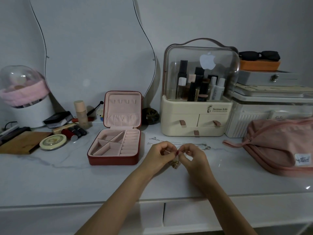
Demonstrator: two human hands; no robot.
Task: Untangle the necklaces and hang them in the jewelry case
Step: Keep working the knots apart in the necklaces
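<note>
Hands pinch gold necklace, bunched, dangling downward.

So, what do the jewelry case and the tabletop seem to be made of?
Jewelry case: probably red faux leather outside, by its smooth matte shell; pink velvety lining inside. Tabletop: glossy white, marble-like stone or laminate, with faint grey veins and reflections.
</note>
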